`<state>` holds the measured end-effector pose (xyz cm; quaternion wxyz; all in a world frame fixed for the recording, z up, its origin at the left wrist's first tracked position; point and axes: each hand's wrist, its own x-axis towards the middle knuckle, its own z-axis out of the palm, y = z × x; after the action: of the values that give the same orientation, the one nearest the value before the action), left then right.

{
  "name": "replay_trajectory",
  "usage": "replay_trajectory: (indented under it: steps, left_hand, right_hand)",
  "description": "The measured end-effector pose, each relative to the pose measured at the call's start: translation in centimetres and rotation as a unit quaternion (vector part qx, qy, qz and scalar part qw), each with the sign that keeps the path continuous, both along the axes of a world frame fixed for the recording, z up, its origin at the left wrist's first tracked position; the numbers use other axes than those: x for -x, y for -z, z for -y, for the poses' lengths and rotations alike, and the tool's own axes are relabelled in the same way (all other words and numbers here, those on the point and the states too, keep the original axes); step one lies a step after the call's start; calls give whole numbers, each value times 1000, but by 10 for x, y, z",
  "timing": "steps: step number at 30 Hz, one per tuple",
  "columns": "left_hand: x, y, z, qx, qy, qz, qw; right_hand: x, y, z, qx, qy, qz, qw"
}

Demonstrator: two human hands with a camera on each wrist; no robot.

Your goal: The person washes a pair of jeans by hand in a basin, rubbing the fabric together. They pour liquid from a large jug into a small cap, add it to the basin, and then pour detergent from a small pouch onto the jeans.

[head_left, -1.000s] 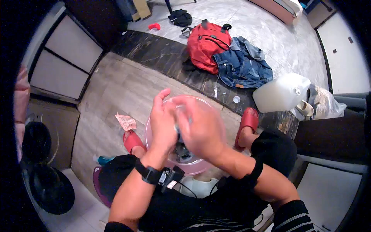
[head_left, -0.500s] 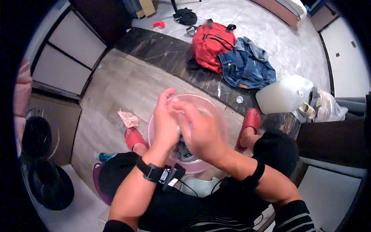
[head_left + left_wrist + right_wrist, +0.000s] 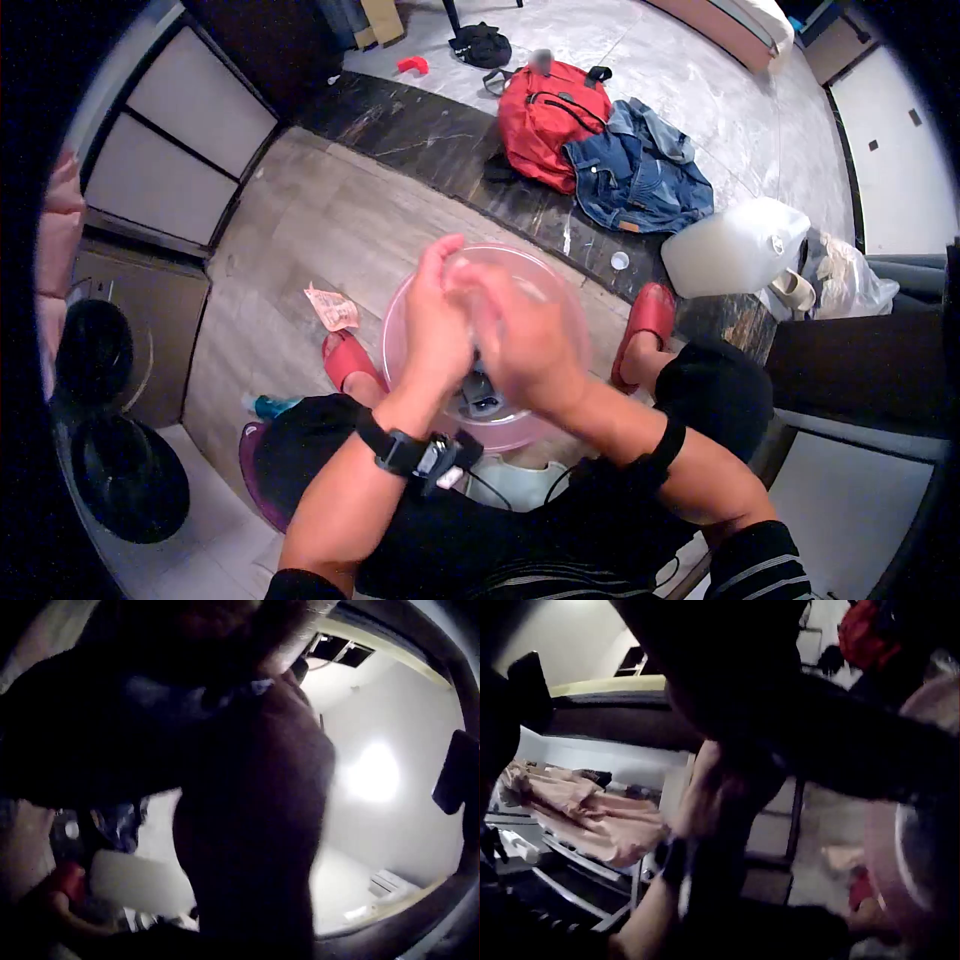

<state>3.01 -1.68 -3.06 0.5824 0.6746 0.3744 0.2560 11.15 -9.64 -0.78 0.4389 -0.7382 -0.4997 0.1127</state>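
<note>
A person sits with both bare hands brought together above a round pink basin, which stands on the floor between their feet. The left hand is partly curled, its fingers bent towards the right. The right hand bends in against it and is blurred. Whether anything is held between the palms cannot be told; the wrist views are too dark to settle it. A dark bundle, perhaps cloth, shows in the basin below the wrists.

For close two-handed work like this, it seems best to keep both hands inside the rim, so that anything falling lands in the basin, and to let one hand steady while the other works. The black watch-like device on the left wrist and the thin cable near it are worth keeping out of the basin.

Two red slippers, left and right, flank the basin and limit sideways room. A pink slip of paper lies near the left one. Beyond, on a dark stone strip, are a white cap and a big pale jug. Farther off, a red backpack touches crumpled denim; neither blocks the hands.
</note>
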Motion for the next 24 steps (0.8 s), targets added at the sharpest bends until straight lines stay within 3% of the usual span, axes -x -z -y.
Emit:
replay_trajectory:
  steps: [1,2,5,6,9,10,13,14,17,18,20,21,24]
  left_hand:
    - [-2,5,0,6,5,14,1000]
    - [-2,13,3,-79,16,-9,997]
    - [-3,-15,-3,37,9,-54,998]
    - [1,-8,-7,89,21,-5,996]
    - [-4,6,6,-18,21,4,1000]
    - [-6,4,9,-67,25,10,997]
    - [-3,-10,-8,139,-8,5,990]
    - [-2,-5,-5,201,1,53,978]
    - [-6,5,6,-20,25,37,999]
    - [-9,-5,9,-7,7,41,999]
    - [-5,-14,-1,129,-1,54,990]
    - [-3,-16,-5,196,-10,62,979]
    - [-7,0,5,30,7,36,999]
  right_hand:
    - [-6,3,-2,29,29,-31,999]
    - [-12,5,-4,57,58,-61,995]
    - [0,-6,1,11,28,-22,999]
    - [4,-5,2,0,20,-25,999]
    - [-11,1,-5,43,63,-47,996]
    - [-16,-4,-6,103,78,-113,985]
    - [9,-9,6,-21,-7,-17,1000]
    - [10,3,7,-25,-21,-55,998]
    - [-16,0,-6,65,74,-109,989]
    - [-14,-3,-6,49,77,-111,990]
    - [7,-6,5,-33,17,-57,998]
    - [6,-4,5,-14,16,-60,998]
    - [-10,-3,-3,71,52,-88,992]
